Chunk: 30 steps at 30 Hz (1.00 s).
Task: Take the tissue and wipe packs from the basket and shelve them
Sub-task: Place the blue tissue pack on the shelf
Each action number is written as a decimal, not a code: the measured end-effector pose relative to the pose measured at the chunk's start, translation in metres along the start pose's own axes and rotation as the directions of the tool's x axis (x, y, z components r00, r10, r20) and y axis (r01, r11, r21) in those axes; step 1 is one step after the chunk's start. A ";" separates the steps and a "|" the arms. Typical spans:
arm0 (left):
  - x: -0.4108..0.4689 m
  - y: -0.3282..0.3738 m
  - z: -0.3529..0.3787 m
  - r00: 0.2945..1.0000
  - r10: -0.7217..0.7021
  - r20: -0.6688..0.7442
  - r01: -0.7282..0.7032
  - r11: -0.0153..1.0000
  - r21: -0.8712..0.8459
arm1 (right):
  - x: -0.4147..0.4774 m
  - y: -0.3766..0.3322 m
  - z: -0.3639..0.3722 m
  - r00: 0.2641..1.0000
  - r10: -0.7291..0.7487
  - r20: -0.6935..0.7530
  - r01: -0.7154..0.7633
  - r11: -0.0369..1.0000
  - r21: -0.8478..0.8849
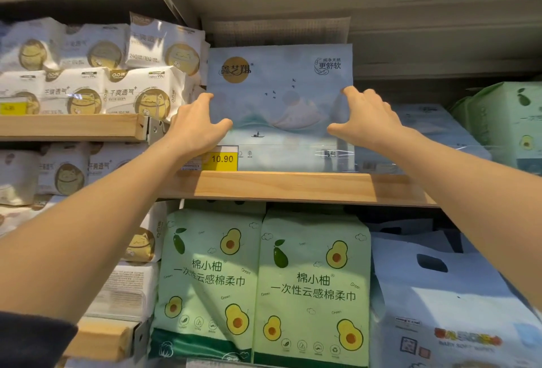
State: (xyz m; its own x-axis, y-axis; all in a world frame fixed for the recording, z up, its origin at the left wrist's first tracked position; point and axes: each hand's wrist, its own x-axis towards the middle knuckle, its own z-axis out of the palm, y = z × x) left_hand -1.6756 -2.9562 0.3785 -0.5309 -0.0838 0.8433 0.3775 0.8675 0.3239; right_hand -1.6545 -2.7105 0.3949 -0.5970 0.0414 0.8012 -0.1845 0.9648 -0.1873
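Observation:
A large pale blue tissue pack [280,103] with a gold round logo and a small boat drawing stands upright on the wooden shelf [281,187] at eye height. My left hand [195,130] grips its left edge, thumb on the front. On the pack's right edge sits my right hand [365,121], holding it the same way. The pack's bottom rests behind the shelf's front lip. The basket is out of view.
A yellow 10.90 price tag [220,158] sits at the shelf lip. White cat-print packs [140,74] fill the left shelves. Green avocado packs [261,282] stand below. More blue packs [434,130] lie to the right, a green box [510,121] beyond them.

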 end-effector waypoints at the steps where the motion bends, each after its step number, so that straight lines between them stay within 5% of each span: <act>1: -0.002 0.001 -0.002 1.000 0.009 0.006 -0.009 1.000 -0.009 | -0.002 -0.001 -0.001 1.000 0.000 -0.004 0.000 1.000 0.003; 17: -0.056 -0.007 -0.058 0.964 0.212 0.159 -0.211 0.977 -0.022 | -0.086 -0.018 -0.053 0.999 -0.020 0.029 0.022 0.998 -0.064; 30: -0.121 -0.003 -0.122 0.953 0.185 0.241 -0.175 0.982 -0.064 | -0.164 0.003 -0.104 0.982 0.022 0.189 -0.013 0.999 -0.048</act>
State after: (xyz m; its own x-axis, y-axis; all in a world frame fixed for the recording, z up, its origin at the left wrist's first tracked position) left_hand -1.5199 -3.0082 0.3281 -0.6187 0.1992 0.7599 0.5121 0.8359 0.1978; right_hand -1.4760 -2.6877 0.3225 -0.7377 0.0128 0.6750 -0.1391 0.9755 -0.1706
